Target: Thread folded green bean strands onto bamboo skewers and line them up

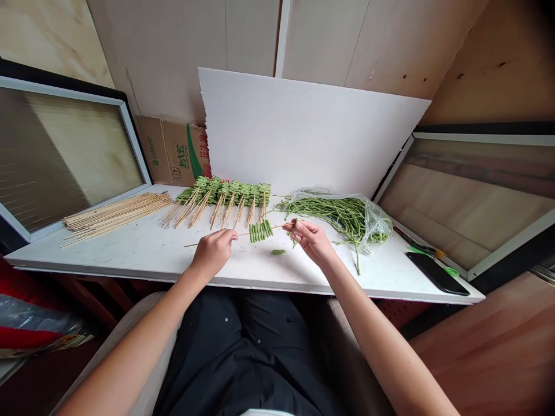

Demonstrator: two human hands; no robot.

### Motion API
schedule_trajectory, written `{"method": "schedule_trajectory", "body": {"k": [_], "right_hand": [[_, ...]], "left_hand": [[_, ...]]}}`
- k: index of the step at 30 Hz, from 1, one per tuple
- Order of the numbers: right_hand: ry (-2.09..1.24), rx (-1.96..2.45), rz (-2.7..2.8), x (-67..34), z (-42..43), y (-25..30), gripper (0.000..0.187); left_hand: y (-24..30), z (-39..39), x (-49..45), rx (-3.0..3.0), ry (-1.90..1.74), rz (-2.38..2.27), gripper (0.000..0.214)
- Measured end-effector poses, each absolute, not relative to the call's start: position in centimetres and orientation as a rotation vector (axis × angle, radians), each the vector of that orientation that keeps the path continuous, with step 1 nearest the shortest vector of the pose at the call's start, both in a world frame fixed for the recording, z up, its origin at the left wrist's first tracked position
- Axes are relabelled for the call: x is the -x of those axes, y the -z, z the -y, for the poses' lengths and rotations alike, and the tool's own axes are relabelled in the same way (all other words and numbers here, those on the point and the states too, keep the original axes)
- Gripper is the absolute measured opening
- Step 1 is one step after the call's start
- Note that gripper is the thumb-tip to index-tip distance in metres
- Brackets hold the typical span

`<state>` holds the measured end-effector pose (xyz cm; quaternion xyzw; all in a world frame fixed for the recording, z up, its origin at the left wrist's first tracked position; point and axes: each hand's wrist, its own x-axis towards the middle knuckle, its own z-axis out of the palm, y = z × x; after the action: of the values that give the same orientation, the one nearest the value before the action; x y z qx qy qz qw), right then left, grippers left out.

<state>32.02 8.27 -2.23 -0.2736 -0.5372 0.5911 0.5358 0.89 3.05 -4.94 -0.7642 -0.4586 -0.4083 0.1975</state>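
My left hand (214, 249) is closed around a thin wooden skewer (243, 233), held level above the white table. Several short green bean pieces (261, 230) sit side by side on the skewer, between my two hands. At the skewer's right end, the fingers of my right hand (309, 237) pinch a small green bean piece (295, 222). Below the skewer a loose bean piece (278, 252) lies on the table. Part of another bean shows beside my right fingers.
Filled bean skewers (234, 193) lie stacked at the back, left of a plastic bag of long beans (342, 214). Bare skewers (117, 214) are piled at the left. A black phone (436, 273) rests near the right edge. A white board (312, 133) and a cardboard box (169, 150) stand behind.
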Motion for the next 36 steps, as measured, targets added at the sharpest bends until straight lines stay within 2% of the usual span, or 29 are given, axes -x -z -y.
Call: {"method": "schedule_trajectory", "body": {"k": [22,36], "right_hand": [[-1.304,0.616,1.331,-31.8,-7.3,0.8,0.031],[-1.172,0.72,1.44,-32.9,-7.0,0.2,0.028]], "left_hand": [[4.3,-2.5,-1.3,2.108,1.209,1.277,0.035],[4.1,-2.3,-1.3,2.051,1.025,1.273,0.04]]}}
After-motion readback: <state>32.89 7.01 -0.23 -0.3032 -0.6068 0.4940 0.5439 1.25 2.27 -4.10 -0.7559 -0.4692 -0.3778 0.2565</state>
